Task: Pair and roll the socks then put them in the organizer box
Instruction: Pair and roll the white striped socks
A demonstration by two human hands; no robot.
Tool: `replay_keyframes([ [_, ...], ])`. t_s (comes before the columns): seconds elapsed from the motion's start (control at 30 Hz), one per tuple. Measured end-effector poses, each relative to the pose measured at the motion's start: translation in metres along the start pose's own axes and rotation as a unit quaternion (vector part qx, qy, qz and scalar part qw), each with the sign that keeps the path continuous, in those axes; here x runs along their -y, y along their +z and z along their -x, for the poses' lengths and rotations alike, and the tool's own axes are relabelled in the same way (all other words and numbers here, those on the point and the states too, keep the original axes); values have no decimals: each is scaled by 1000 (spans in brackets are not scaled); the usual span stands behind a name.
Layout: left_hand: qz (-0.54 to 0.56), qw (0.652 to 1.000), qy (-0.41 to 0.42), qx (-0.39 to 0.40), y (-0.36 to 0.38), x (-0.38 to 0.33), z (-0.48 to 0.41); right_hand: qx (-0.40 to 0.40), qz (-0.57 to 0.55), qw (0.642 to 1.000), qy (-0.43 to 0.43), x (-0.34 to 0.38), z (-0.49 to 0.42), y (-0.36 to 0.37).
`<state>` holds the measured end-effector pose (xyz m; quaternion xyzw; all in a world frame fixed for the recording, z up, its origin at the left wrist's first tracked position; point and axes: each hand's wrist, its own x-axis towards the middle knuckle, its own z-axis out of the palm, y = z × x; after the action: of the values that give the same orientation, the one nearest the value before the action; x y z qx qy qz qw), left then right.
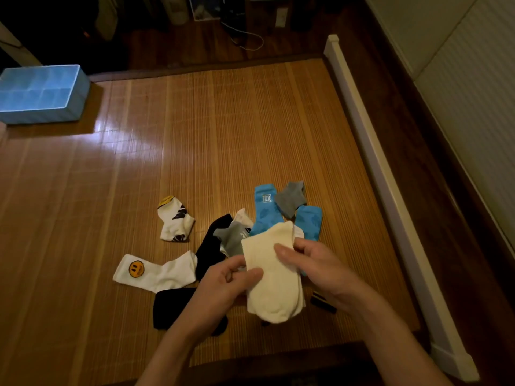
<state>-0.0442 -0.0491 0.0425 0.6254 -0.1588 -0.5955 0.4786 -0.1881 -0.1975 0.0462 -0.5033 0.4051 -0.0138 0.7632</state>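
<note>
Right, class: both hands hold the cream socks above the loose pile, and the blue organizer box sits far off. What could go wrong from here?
The cream socks look slightly misaligned, so the roll may come out uneven. The organizer box is across the mat, so a loose roll might unravel on the way there.

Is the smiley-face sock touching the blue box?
Apart. The head view shows a wide stretch of bare mat between the smiley-face sock and the blue box.
</note>
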Motion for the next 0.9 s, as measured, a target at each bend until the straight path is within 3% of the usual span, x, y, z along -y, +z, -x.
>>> replay_keyframes([
  [0.07, -8, 1000, 8, -19, 4, -2, -1, 13, 29, 999, -8, -4, 0, -1],
  [0.2, -19, 999, 15, -43, 7, 0, -4, -42, 33, 997, -54, -13, -2, -3],
  [0.33, -21, 998, 28, -58, 5, 0, -4, 8, 15, 999, -48, -14, 2, -7],
  [0.43, 6, 999, 29, -45, 4, -2, -3, -6, 16, 998, -61, -14, 3, -10],
  [0.53, 49, 998, 25, -33, 5, -5, -4, -9, -23, 998, -56, -14, 2, -10],
  [0.67, 94, 994, 30, -52, 4, -6, -8, 50, -133, 989, -36, -16, 0, -9],
  [0.77, 138, 988, 35, -61, 5, -6, -9, 39, -188, 981, -33, -19, 0, -7],
  [0.9, 161, 985, 42, -51, 6, -7, -10, 33, -181, 982, -44, -20, 1, -2],
])
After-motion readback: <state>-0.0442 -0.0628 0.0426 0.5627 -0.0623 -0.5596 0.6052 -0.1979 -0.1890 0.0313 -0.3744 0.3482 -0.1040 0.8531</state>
